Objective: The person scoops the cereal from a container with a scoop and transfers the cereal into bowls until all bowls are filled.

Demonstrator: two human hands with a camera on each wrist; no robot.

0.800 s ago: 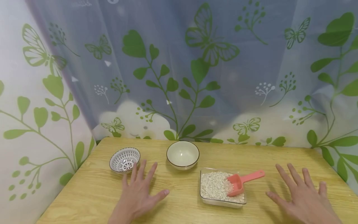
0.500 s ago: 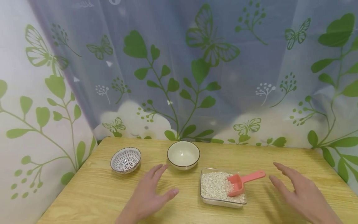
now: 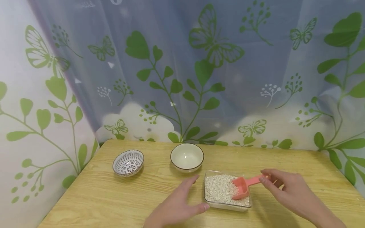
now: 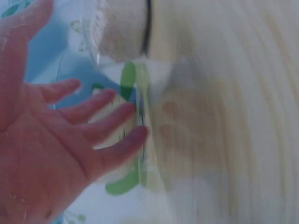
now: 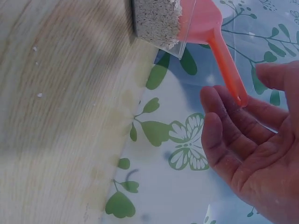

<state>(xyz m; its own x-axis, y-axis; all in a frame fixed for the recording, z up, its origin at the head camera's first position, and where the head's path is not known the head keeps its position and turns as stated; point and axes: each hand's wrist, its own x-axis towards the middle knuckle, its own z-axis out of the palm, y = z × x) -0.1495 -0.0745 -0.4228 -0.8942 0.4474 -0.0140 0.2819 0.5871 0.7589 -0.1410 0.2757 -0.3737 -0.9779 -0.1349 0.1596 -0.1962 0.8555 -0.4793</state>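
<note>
A clear rectangular container (image 3: 228,207) of pale grain (image 3: 218,190) sits on the wooden table. A pink scoop (image 3: 241,186) lies in the grain, its handle pointing right over the rim. My right hand (image 3: 271,181) is at the handle's end, with thumb and fingers on either side of it and loosely bent. In the right wrist view the scoop handle (image 5: 226,63) ends between the fingers (image 5: 219,116) without a clear pinch. My left hand (image 3: 195,196) hovers flat just left of the container, fingers spread. The left wrist view is blurred and shows the left hand's open palm (image 4: 56,154).
A cream bowl (image 3: 186,157) stands behind the container. Further left is a small blue-patterned bowl (image 3: 128,162). The wooden table (image 3: 108,199) is backed by a curtain with green leaves and butterflies (image 3: 199,79) close behind its far edge.
Both hands lifted off the table and moved inward. The left hand went right to the container's side. The right hand went left to the scoop handle's end.
</note>
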